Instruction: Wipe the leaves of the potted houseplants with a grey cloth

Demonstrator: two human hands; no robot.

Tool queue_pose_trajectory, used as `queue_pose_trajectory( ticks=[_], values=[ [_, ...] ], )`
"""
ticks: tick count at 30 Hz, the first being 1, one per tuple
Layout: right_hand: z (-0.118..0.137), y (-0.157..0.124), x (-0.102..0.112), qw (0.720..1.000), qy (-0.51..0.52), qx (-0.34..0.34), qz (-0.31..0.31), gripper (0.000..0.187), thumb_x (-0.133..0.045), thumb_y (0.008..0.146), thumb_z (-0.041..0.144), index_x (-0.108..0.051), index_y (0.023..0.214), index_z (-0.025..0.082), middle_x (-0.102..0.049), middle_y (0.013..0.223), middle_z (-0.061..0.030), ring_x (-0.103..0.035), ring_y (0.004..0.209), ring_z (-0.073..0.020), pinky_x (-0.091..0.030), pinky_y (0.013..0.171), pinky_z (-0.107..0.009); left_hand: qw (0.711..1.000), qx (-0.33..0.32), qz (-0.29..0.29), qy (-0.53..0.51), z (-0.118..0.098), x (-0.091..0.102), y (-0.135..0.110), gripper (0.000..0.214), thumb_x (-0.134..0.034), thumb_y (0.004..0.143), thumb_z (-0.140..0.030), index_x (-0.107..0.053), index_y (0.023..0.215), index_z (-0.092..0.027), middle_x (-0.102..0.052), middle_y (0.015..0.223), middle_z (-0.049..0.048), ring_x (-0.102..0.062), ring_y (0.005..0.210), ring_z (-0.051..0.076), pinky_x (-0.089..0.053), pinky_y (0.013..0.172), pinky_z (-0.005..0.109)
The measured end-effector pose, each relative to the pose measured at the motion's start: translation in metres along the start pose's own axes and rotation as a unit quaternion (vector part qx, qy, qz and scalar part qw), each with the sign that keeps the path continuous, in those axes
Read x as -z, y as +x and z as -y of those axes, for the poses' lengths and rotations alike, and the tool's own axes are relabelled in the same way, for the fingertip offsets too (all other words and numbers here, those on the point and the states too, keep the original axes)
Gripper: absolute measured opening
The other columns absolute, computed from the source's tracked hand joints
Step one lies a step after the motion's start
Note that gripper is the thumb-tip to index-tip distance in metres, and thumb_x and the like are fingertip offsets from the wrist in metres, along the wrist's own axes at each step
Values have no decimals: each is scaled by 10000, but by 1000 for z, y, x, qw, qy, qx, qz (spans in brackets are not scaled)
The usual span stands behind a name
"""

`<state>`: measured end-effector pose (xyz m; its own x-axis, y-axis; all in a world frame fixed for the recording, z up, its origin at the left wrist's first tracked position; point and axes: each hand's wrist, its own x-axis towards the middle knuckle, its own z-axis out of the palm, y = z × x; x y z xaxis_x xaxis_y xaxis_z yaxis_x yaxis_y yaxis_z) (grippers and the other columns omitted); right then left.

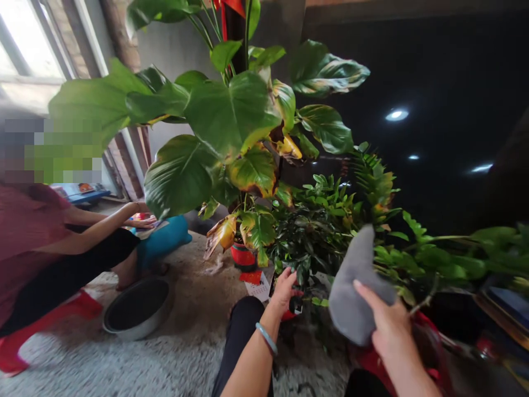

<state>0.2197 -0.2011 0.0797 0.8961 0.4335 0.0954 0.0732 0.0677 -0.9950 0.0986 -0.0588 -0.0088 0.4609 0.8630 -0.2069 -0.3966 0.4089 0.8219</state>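
My right hand [390, 322] grips a soft grey cloth [355, 289], its thumb pressed along the near side. One end of the cloth sticks up in a point beside the green foliage. My left hand [284, 289], with a pale green bangle [266, 337] on the wrist, reaches into a bushy dark-leaved plant [297, 231]. Its fingers are bent around a leaf at the plant's lower edge, partly hidden by foliage. A tall plant with broad leaves [231, 110], some yellow and brown at the edges, rises behind from a red pot [243, 255].
At the left a person in a pink top [28, 226] sits on a red stool [78, 306], near a metal basin [138, 309]. A white printed card [259, 286] lies by the red pot. More green leaves [450, 256] spread at the right before a dark glossy surface [438, 71].
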Motion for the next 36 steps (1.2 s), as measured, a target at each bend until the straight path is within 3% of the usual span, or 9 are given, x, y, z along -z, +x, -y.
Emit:
queue_pose_trajectory(
  ticks=[4,6,11,13,16,21,28,33,36],
  values=[
    [-14,-49,-1,968,5,-221,115,409,-795,422,543,-706,651,216,-730,599,-87,-718,642,-356,-597,551,-464,999,30,13,6,7,-5,6,410,-799,530,-448,-581,774,-200,-568,624,-36,-540,538,123,-395,475,224],
    [5,-56,6,960,32,-261,95,418,-824,374,506,-713,659,221,-741,627,-80,-723,695,-368,-600,563,-461,999,23,31,23,7,-5,9,370,-810,527,-407,-574,715,-192,-521,526,-61,-479,457,91,-358,455,210],
    [71,-16,-2,981,109,-52,-153,653,-896,277,340,-722,899,238,-783,933,-46,-699,965,-366,-591,767,-467,998,5,29,50,4,-6,10,365,-795,546,-432,-510,592,-208,-427,432,-99,-367,354,59,-292,399,210],
    [72,-6,-17,981,129,-54,-137,676,-890,260,315,-710,908,249,-779,987,-27,-685,1019,-345,-577,830,-453,998,10,26,51,3,-7,8,374,-807,541,-436,-519,589,-203,-440,447,-95,-387,367,62,-292,405,209],
    [41,-21,-33,972,137,-181,-55,508,-852,284,333,-709,758,219,-781,790,-53,-721,864,-362,-609,723,-471,998,19,32,54,2,-7,4,386,-825,527,-450,-545,583,-191,-469,459,-80,-405,392,69,-300,427,215],
    [9,-63,-16,949,84,-298,49,339,-819,369,399,-713,626,206,-744,627,-104,-724,728,-405,-612,578,-509,995,19,28,90,-3,0,2,378,-802,571,-450,-540,524,-182,-478,433,-56,-434,454,82,-336,488,219],
    [64,-10,-18,968,145,-71,-192,601,-855,356,294,-671,924,225,-726,1153,-46,-630,1119,-324,-583,840,-443,992,41,8,119,-3,6,4,367,-784,594,-430,-496,559,-205,-449,372,-85,-388,362,74,-300,430,214],
    [16,-35,-25,962,113,-243,-47,397,-834,358,300,-691,716,203,-762,736,-83,-695,976,-383,-597,785,-494,993,34,1,114,-3,6,4,396,-798,531,-449,-487,548,-205,-438,408,-87,-414,395,72,-310,435,216],
    [3,-65,-13,916,84,-381,93,340,-838,362,375,-693,620,207,-720,582,-106,-722,847,-411,-606,704,-514,993,32,2,111,-2,8,6,390,-790,525,-458,-500,544,-198,-449,415,-74,-400,398,70,-272,428,216]
  ],
)
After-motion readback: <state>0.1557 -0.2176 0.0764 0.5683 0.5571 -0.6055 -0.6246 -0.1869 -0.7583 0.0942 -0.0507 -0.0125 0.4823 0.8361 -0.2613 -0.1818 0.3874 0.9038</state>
